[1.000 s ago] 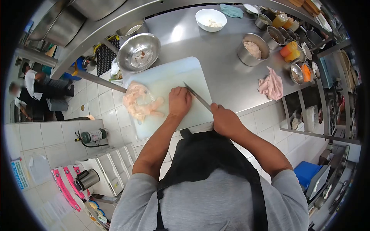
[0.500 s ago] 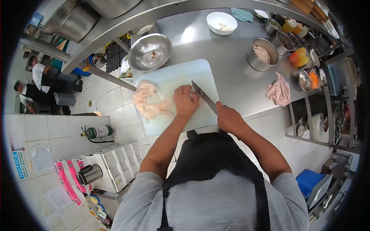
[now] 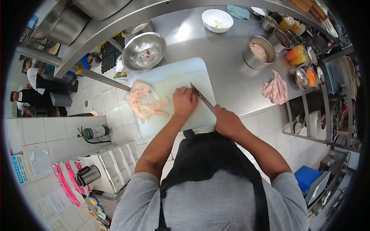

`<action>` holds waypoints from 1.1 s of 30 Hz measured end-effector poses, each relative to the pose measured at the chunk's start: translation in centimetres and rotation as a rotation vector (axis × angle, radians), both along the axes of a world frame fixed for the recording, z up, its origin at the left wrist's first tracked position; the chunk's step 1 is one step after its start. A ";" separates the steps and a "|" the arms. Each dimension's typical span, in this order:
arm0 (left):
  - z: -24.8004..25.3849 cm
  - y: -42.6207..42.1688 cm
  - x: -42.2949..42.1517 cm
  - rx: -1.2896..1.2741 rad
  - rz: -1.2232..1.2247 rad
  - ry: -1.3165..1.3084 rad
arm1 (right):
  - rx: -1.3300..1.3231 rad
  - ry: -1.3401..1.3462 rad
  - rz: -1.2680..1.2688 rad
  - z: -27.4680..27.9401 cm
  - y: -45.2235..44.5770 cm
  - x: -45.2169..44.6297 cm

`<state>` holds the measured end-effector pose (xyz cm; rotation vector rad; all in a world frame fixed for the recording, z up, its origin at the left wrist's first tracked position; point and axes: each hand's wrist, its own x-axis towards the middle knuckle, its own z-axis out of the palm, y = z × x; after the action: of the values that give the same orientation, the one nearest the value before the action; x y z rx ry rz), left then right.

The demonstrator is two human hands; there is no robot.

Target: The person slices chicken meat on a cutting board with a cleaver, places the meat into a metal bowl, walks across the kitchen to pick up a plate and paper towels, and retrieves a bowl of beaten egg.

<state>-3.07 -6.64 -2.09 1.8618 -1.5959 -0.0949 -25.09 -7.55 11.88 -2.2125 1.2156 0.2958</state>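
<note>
My right hand [image 3: 228, 121] is wrapped round the handle of a knife [image 3: 202, 97], whose blade slants up and left across the cutting board [image 3: 173, 73]. Close beside the blade, my left hand [image 3: 184, 102] presses down on the board with its fingers together. A little pale meat shows between that hand and the blade; most of what lies under the fingers is hidden. Raw, pale pink meat [image 3: 140, 102] lies in a heap on the left part of the board.
A steel bowl [image 3: 144, 52] stands behind the board. Farther back is a white bowl [image 3: 217, 21]. To the right are a steel pot [image 3: 259, 52] with meat and a pink cloth [image 3: 275, 87]. An overhead shelf crosses the upper left. Two people are at far left.
The view has shifted slightly back and forth. The knife and both hands have moved only a little at the board; a small piece of meat now shows beside my left hand.
</note>
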 end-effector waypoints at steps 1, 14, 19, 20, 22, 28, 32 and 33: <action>-0.1 0.2 -0.2 -0.012 -0.017 -0.008 | -0.007 -0.014 -0.014 -1.4 0.1 0.5; -0.3 0.5 0.3 -0.077 -0.028 0.050 | -0.099 -0.078 0.071 0.0 -0.3 -0.4; 0.1 0.5 0.4 -0.057 -0.077 0.010 | -0.101 -0.109 0.038 -3.3 0.1 0.5; 0.2 0.4 0.5 -0.037 -0.080 0.004 | -0.117 -0.132 0.032 -3.9 -0.4 1.2; -0.2 0.4 0.6 0.000 -0.091 -0.009 | -0.122 -0.152 0.045 -4.3 -1.4 2.3; -1.0 1.3 1.1 -0.149 0.033 0.162 | -0.040 -0.068 0.050 -2.2 -2.4 1.9; -0.5 1.3 1.0 -0.066 0.008 0.060 | 0.030 -0.028 0.015 -1.3 -1.6 1.1; -0.3 1.3 1.0 -0.046 -0.021 0.033 | 0.028 -0.022 0.011 -1.1 -1.4 1.1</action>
<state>-2.10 -5.36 -2.43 1.8002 -1.5823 -0.0971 -23.96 -8.95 10.74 -2.1934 1.1815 0.2906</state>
